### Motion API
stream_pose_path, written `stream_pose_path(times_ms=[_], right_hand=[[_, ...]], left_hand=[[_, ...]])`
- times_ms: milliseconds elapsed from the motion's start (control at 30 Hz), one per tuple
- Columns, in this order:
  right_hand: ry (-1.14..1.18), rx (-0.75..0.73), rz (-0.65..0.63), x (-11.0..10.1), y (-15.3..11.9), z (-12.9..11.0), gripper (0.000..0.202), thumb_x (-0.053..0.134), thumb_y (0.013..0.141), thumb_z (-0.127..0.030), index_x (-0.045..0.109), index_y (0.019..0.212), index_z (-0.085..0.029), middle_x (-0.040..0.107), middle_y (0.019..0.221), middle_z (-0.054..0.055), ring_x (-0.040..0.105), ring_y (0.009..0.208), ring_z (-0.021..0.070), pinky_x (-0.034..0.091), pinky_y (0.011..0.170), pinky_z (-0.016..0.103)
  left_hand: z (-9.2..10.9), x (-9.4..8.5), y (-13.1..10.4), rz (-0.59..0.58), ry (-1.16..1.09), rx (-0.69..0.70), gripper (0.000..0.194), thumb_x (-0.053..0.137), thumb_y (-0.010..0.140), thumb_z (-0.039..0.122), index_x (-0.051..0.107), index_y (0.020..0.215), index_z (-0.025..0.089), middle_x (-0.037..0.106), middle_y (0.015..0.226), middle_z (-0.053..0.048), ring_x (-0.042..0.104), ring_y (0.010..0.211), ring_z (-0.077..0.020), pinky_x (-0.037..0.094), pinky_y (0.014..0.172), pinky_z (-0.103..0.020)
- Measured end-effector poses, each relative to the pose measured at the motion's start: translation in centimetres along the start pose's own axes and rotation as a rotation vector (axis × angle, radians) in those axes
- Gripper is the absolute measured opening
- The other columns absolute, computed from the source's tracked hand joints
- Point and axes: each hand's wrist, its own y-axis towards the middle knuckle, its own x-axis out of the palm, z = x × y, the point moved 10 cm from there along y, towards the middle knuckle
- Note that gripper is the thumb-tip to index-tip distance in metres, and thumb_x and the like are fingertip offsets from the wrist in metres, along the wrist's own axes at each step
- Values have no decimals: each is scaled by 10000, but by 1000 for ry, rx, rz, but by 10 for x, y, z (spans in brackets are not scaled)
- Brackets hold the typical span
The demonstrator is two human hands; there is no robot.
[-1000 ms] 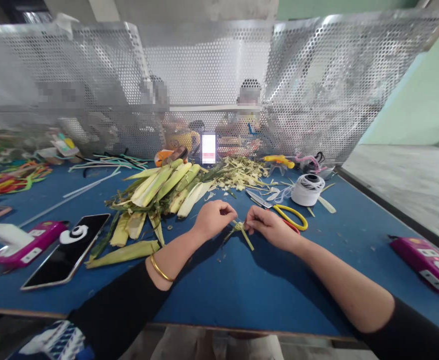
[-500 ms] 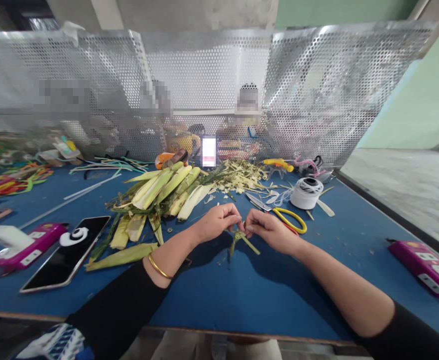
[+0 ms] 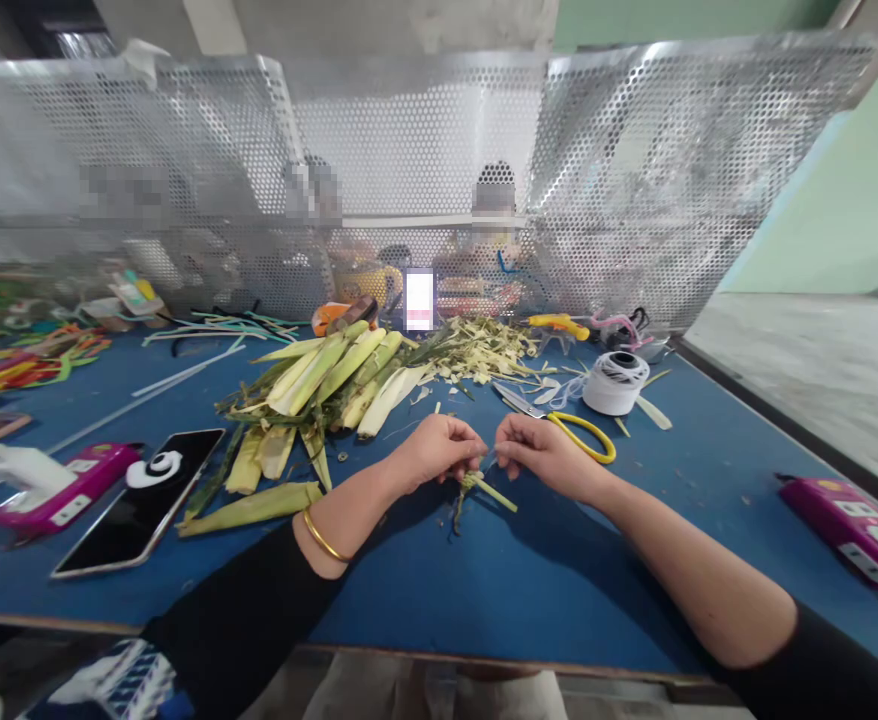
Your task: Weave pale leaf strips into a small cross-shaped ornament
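Husk piece (image 3: 476,482) pokes out below both hands (image 3: 439,448).

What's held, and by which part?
Left hand: small yellow-green bundle of plant strips, pinched near its upper end. Right hand: whether it holds anything can't be told.

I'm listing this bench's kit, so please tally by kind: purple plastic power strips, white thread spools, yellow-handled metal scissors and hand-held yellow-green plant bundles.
Purple plastic power strips: 2
White thread spool: 1
Yellow-handled metal scissors: 1
Hand-held yellow-green plant bundle: 1
Total: 5
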Motion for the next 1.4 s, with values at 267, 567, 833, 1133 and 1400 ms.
stream_pose_path(times_ms=[267, 567, 833, 1133, 1400], right_hand=[[154, 133, -19, 5, -2, 6, 212, 652, 749, -357, 539, 721, -181, 566, 591, -46, 543, 524, 91, 465, 554, 243], [232, 212, 81, -1, -4, 14, 175, 670, 713, -317, 577, 681, -172, 596, 566, -33, 532, 480, 78, 459, 509, 222], [280, 210, 123, -1, -3, 12, 130, 676, 703, -270, 599, 681, -168, 626, 571, -22, 542, 468, 75, 462, 502, 214], [263, 226, 176, -6, -2, 21, 121, 675, 697, -258, 595, 674, -171, 645, 564, -13, 521, 428, 73, 415, 433, 199], [249, 217, 174, -4, -3, 18, 137, 651, 729, -282, 582, 690, -171, 668, 616, -2, 522, 435, 66, 411, 437, 197]], left_hand=[[-2, 1, -3, 32, 12, -57, 258, 670, 734, 331, 586, 575, 146, 550, 515, 23, 491, 443, -66, 325, 388, -170], [1, 8, -3, -39, 89, -46, 192, 613, 780, 288, 680, 673, 143, 558, 520, 21, 462, 460, -64, 329, 416, -168], [2, 10, -3, -42, 135, -59, 163, 564, 776, 208, 693, 704, 139, 558, 523, 21, 446, 442, -58, 335, 414, -160], [6, 14, -3, -102, 184, -8, 172, 560, 752, 238, 706, 741, 146, 578, 577, 13, 474, 476, -73, 371, 438, -176], [3, 19, 1, -155, 176, 28, 158, 620, 735, 289, 685, 732, 145, 580, 594, 13, 477, 497, -78, 381, 459, -192]])
